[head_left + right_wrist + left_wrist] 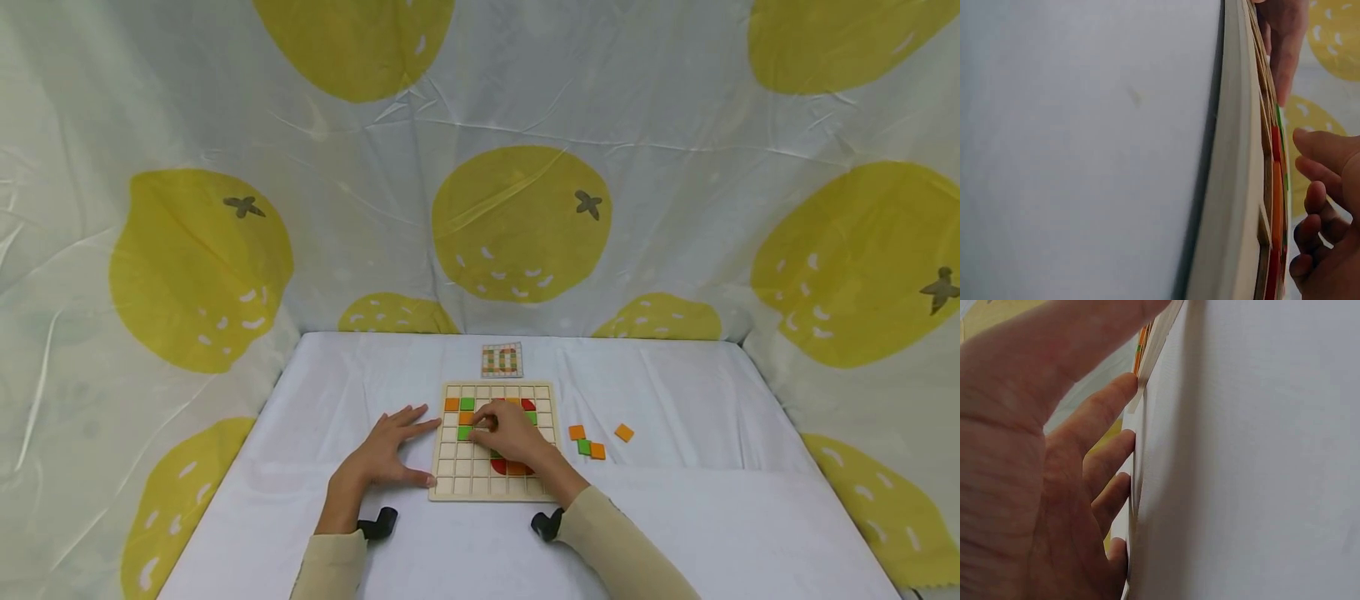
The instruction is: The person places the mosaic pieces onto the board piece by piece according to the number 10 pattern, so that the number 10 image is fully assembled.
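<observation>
A square wooden grid board (pixel 456 472) lies on the white table, with orange, green and red pieces in some cells. My left hand (pixel 386 448) is spread at its left side, with the thumb by the lower left corner and the index finger at the edge. Over the board reaches my right hand (pixel 513 432), its thumb and index fingertips apart beside an orange tile (pixel 467 418) and a green tile (pixel 465 433). The right wrist view shows nothing between the thumb and index finger of the right hand (pixel 1329 187). That hand hides part of the board's middle.
Behind the board lies a small pattern card (pixel 502 360). To the right are loose tiles: a green tile (pixel 584 447) against an orange tile (pixel 597 451), another orange tile (pixel 577 432), and one orange tile (pixel 624 432) farther off. Lemon-print cloth (pixel 360 208) surrounds the table.
</observation>
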A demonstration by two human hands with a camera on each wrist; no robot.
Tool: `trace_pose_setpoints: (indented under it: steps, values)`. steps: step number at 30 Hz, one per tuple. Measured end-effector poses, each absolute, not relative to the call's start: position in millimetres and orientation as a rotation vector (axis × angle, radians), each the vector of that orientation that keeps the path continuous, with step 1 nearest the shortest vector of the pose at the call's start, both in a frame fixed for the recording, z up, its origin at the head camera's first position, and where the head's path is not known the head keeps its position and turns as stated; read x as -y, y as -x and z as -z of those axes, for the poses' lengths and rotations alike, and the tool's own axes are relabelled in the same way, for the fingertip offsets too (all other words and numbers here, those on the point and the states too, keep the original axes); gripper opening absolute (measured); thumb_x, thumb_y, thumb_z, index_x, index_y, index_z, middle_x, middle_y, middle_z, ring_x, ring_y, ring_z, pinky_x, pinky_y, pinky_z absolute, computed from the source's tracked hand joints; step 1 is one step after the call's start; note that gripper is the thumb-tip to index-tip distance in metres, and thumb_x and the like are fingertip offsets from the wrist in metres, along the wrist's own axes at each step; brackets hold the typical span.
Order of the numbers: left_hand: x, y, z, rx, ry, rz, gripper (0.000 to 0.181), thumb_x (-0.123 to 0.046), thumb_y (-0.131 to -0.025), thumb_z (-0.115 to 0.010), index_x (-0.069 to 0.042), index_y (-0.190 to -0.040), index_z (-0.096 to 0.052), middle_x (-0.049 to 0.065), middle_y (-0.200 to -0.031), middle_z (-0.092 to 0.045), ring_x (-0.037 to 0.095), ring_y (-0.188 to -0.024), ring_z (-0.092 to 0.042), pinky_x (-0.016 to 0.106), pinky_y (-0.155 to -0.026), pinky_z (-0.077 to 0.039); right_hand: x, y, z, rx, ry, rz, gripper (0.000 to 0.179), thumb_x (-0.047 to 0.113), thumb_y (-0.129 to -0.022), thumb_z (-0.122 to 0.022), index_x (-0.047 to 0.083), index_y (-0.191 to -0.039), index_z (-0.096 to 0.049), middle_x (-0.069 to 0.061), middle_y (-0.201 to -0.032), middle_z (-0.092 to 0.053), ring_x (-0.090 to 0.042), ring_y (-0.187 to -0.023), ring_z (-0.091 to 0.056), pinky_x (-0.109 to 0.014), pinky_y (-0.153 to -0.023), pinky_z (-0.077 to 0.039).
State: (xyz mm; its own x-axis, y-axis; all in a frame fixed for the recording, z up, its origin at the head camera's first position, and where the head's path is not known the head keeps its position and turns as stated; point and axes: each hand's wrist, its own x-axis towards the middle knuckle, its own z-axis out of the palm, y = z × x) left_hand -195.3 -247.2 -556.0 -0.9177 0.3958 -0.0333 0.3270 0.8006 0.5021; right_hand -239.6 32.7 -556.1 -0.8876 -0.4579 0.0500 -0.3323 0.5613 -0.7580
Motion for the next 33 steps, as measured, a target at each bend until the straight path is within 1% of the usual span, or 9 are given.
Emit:
trace_pose_setpoints:
  steps: [5,7,13,18,23,27,33]
  values:
    - [247,194,556,-2.847,-0.555,-0.742,0.097,-0.065,-0.066,-0.086,-0.032,-0.151,-0.054,0.006,-0.167,-0.037,0.036,-0.157,-0.026,0.066,-0.126,-0.012,-53,242,549,-2.649,0.676,1.269,0.019,0.026,-0.092,-0.079,0.014,-0.107,-0.079,0.003,-0.084,-0.060,-0.012,-0.070,-0.052,-0.024,-0.062,-0.046]
    - [246,195,556,-2.848,-0.556,-0.749,0.097,-0.065,-0.066,-0.086,-0.032,-0.151,-0.054,0.006,-0.167,-0.037,0.036,-0.157,-0.026,0.067,-0.126,-0.012,-63,244,547,-2.665,0.649,1.272,0.020,0.026,-0.092,-0.079,0.015,-0.108,-0.079,0.004,-0.086,-0.062,-0.012,-0.073,-0.053,-0.025,-0.062,-0.047]
    - [246,196,556,-2.867,-0.565,-0.751,0.097,-0.064,-0.065,-0.087,-0.030,-0.150,-0.055,0.007,-0.166,-0.038,0.037,-0.157,-0.027,0.067,-0.126,-0.014,-93,248,545,-2.741,0.553,1.226,0.023,0.031,-0.091,-0.080,0.020,-0.110,-0.078,0.006,-0.089,-0.063,-0.013,-0.083,-0.054,-0.026,-0.069,-0.046]
    - [246,195,556,-2.864,-0.552,-0.739,0.098,-0.065,-0.064,-0.086,-0.031,-0.151,-0.055,0.006,-0.166,-0.038,0.037,-0.157,-0.027,0.067,-0.126,-0.013,-121,245,543,-2.765,0.458,1.236,0.024,0.030,-0.089,-0.082,0.018,-0.110,-0.079,0.003,-0.085,-0.058,-0.015,-0.080,-0.051,-0.027,-0.065,-0.041]
    - [245,194,556,-2.858,-0.543,-0.746,0.098,-0.065,-0.064,-0.086,-0.031,-0.151,-0.054,0.006,-0.167,-0.037,0.036,-0.157,-0.026,0.067,-0.126,-0.012,-150,239,541,-2.830,0.416,1.196,0.026,0.031,-0.089,-0.082,0.017,-0.111,-0.078,0.003,-0.082,-0.054,-0.015,-0.075,-0.046,-0.026,-0.061,-0.036]
    - [246,195,556,-2.862,-0.547,-0.757,0.097,-0.063,-0.065,-0.087,-0.031,-0.151,-0.055,0.006,-0.166,-0.038,0.036,-0.157,-0.027,0.067,-0.126,-0.012,-171,236,543,-2.865,0.378,1.164,0.025,0.032,-0.089,-0.082,0.019,-0.110,-0.078,0.003,-0.082,-0.054,-0.015,-0.074,-0.046,-0.025,-0.061,-0.037]
    - [246,194,558,-2.864,-0.555,-0.752,0.097,-0.065,-0.064,-0.087,-0.031,-0.150,-0.055,0.006,-0.166,-0.039,0.037,-0.157,-0.028,0.067,-0.126,-0.013,-200,229,549,-2.886,0.291,1.116,0.028,0.029,-0.087,-0.084,0.016,-0.111,-0.078,0.001,-0.083,-0.055,-0.016,-0.077,-0.048,-0.024,-0.061,-0.040]
